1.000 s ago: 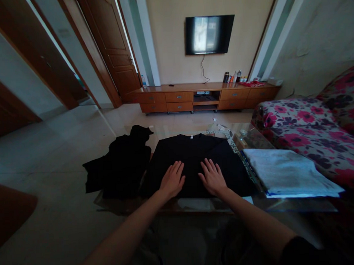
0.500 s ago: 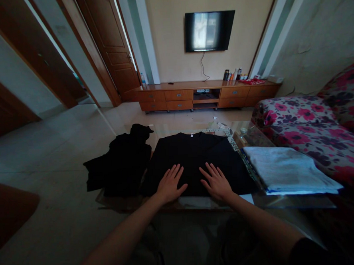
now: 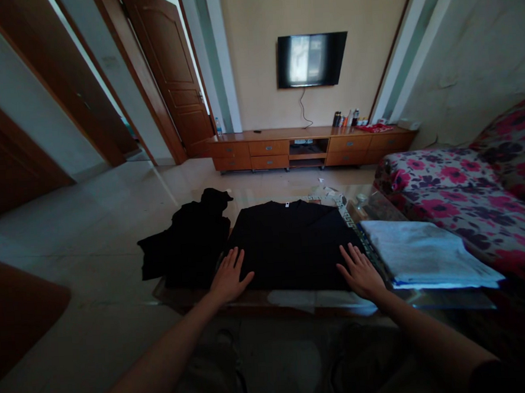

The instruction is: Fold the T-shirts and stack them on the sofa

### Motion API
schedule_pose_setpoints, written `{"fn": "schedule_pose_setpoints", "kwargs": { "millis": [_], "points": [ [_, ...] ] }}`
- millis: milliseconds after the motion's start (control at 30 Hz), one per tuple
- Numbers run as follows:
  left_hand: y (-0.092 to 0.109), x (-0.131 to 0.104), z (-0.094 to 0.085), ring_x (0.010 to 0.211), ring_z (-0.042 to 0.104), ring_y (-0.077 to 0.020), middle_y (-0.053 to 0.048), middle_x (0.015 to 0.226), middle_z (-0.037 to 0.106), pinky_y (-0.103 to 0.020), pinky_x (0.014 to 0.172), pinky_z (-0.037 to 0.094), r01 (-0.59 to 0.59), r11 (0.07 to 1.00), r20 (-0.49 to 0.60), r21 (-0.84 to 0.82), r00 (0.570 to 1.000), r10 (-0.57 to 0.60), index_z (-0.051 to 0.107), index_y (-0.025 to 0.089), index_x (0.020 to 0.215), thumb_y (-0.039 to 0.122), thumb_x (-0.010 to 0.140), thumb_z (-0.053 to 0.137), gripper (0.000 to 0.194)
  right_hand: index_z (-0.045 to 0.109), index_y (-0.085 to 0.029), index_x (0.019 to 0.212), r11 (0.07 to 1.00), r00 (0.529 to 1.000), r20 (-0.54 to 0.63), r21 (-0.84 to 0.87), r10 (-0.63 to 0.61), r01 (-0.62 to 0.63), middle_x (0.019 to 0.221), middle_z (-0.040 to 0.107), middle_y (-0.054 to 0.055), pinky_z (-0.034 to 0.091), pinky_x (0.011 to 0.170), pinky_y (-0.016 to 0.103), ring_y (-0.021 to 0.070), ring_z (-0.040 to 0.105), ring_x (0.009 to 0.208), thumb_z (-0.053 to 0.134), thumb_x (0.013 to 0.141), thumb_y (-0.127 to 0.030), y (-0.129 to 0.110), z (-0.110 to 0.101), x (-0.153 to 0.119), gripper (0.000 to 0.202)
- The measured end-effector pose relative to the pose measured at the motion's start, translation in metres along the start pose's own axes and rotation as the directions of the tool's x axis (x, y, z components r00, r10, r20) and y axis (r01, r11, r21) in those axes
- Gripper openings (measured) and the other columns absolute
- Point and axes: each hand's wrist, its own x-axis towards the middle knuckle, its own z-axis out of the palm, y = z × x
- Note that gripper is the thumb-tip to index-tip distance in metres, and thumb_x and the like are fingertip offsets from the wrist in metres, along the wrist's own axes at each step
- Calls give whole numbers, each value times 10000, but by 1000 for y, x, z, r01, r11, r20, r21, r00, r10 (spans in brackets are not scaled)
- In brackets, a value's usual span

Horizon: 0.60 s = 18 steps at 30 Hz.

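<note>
A black T-shirt (image 3: 292, 242) lies flat on the glass coffee table (image 3: 291, 301), its neckline and small white label at the far edge. My left hand (image 3: 229, 277) rests palm down at the shirt's left front corner, fingers spread. At the right front corner, my right hand (image 3: 360, 270) lies just as flat, fingers apart. Neither hand grips the cloth. Left of the shirt is a rumpled heap of black clothing (image 3: 189, 242). To the right sits a folded stack of light blue-white cloth (image 3: 426, 252).
A small glass jar (image 3: 361, 200) stands on the table's far right part. Beyond the table, a low wooden TV cabinet (image 3: 268, 148) runs along the wall under a television (image 3: 311, 60). A flowered sofa (image 3: 458, 190) borders the right side.
Both hands have slid apart over the shirt, the left one to its left edge and the right one to its right edge. The view has tilted slightly up.
</note>
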Motion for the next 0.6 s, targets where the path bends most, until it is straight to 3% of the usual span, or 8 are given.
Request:
{"fn": "schedule_pose_setpoints", "kwargs": {
  "millis": [267, 400, 500, 600],
  "points": [
    [-2, -22, -3, 1576, 70, -336, -128, 1699, 182, -511, 1243, 165, -2, 1000, 51, -19, 999, 3, 255, 201, 1622, 727, 949, 339, 859, 268, -237, 1634, 999, 999, -7, -5, -51, 51, 1711, 136, 82, 248, 1230, 484, 295, 159, 1564, 322, 1015, -589, 12, 0, -19, 714],
    [0, -19, -5, 1571, 98, -353, -151, 1694, 191, -513, 1221, 204, 89, 996, 28, -7, 996, -89, 308, 189, 1601, 719, 951, 332, 839, 311, -283, 1618, 999, 999, -8, -3, -43, 43, 1708, 163, 64, 324, 1191, 476, 291, 239, 1542, 304, 1030, -545, 13, -8, -19, 644],
    [2, -10, -11, 1539, 201, -387, -193, 1656, 278, -542, 1151, 299, 186, 982, 17, 14, 982, -187, 389, 161, 1550, 669, 975, 305, 771, 307, -264, 1620, 999, 999, -13, -12, -49, 49, 1709, 157, 76, 320, 1189, 481, 304, 213, 1548, 314, 1022, -565, 13, -10, -18, 670],
    [4, 3, -20, 1414, 406, -383, -204, 1528, 461, -523, 1082, 367, 201, 979, -4, 31, 980, -201, 503, 176, 1447, 589, 995, 324, 639, 379, -251, 1587, 999, 999, -4, -8, -36, 36, 1673, 273, 98, 340, 1169, 491, 321, 295, 1510, 331, 1013, -574, 10, -13, -11, 660]
  ]
}}
